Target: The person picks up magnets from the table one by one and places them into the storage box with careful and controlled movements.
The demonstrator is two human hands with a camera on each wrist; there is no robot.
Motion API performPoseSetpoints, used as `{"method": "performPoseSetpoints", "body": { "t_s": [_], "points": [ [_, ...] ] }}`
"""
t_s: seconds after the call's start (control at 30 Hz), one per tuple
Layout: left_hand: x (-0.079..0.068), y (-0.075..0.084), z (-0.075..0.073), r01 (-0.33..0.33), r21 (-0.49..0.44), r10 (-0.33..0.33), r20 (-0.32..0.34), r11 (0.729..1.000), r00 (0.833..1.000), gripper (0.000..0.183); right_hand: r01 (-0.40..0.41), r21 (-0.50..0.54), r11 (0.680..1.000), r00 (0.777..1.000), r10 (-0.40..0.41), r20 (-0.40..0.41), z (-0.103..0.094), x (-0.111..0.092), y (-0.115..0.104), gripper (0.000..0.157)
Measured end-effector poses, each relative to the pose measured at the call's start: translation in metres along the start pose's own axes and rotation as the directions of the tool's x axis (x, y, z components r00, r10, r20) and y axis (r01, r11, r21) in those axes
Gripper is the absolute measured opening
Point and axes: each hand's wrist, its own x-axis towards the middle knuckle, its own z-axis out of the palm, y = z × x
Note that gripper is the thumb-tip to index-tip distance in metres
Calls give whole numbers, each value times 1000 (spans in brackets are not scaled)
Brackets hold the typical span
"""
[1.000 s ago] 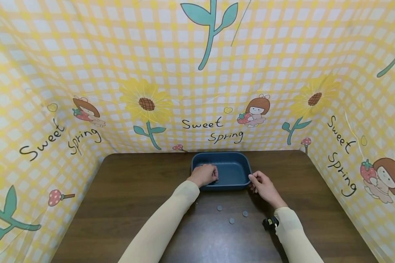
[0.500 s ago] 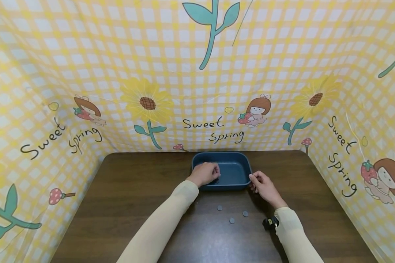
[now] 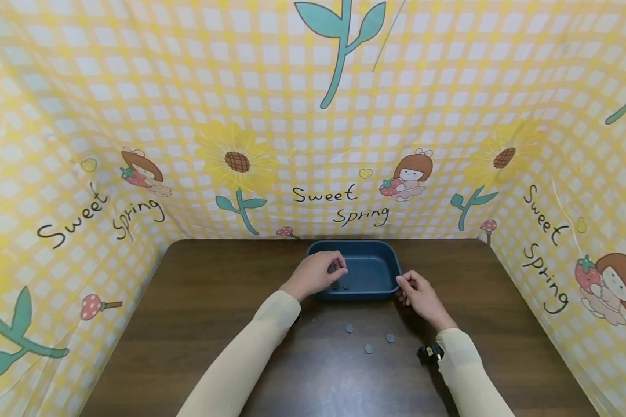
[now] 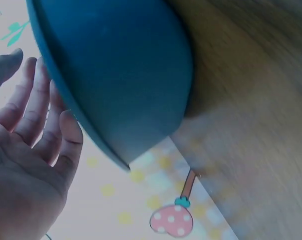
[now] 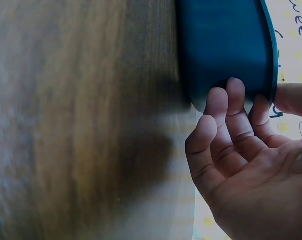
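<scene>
Blue tray by far edge of tabletop, pinched at near-right rim by right hand, at least one disc inside left, under a loose left hand, three discs nearer, decent room left and right

R fingers on blue tray | thumb @ rim | wd tbl alongside

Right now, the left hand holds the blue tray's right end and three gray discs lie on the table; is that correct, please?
Not quite: the head view shows the right hand holding that end of the tray; the rest stands.
</scene>
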Motion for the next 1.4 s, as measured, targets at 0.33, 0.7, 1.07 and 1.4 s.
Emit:
{"method": "performPoseSetpoints", "body": {
  "t_s": [0.33, 0.7, 1.07, 1.4],
  "points": [
    [-24, -15, -18, -1, -32, -4, -132, 999, 991, 9, 16, -7, 1000, 1000, -16, -2, -5, -1, 3, 31],
    [-44, -37, -23, 98, -100, -118, -223, 990, 968, 12, 17, -2, 1000, 1000, -17, -5, -4, -1, 0, 28],
    [-61, -49, -10, 235, -130, -262, -261, 963, 929, 17, 9, -9, 1000, 1000, -8, 11, -2, -1, -2, 26],
    [-62, -55, -4, 334, -189, -356, -99, 924, 929, 29, 17, 8, 1000, 999, -17, 27, 0, 1, 0, 26]
  ]
}}
